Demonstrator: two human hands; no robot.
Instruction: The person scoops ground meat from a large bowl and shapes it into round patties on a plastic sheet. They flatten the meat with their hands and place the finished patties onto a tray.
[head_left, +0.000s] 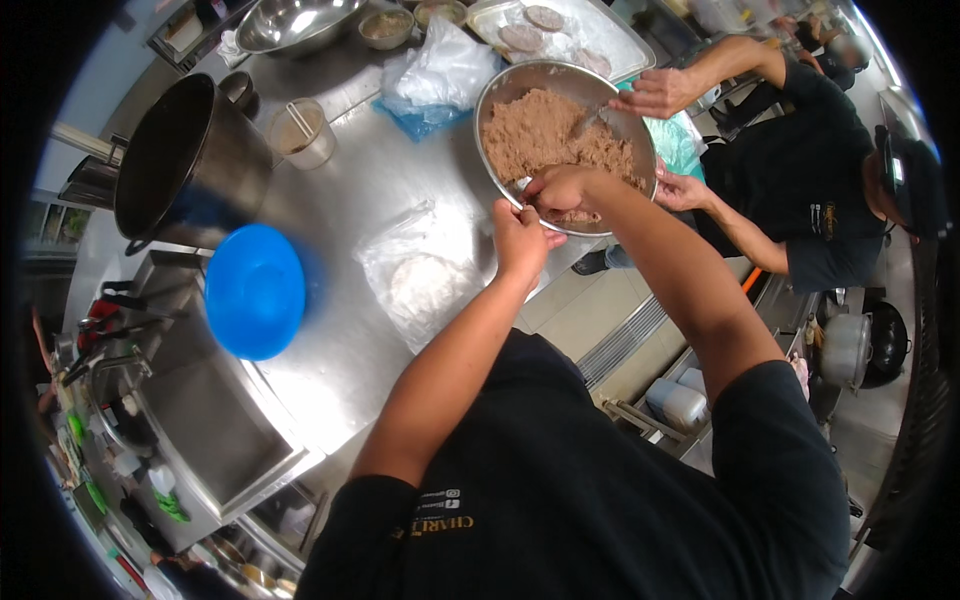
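Observation:
A steel mixing bowl (486, 161) holds a crumbly brown mixture (544, 127) that looks like ground meat. My left hand (523, 244) grips the bowl's near rim, thumb along the edge. Inside the bowl, at its near side, is my right hand (561, 191), its fingers curled in the mixture around something small and pale or shiny that I cannot make out. Across from me a co-worker's hand (652, 94) holds a metal utensil (589, 120) dug into the mixture, and the co-worker's other hand (681, 189) is at the rim. A plastic bag with white contents (427, 289) lies on the steel table.
A blue plastic bowl (255, 292) is by the sink (217, 427), below a large steel pot (225, 165). A tub with a white handle (311, 142), crumpled plastic bags (442, 67), and a tray (637, 56) with round patties stand farther back. The co-worker (810, 165) stands at the right.

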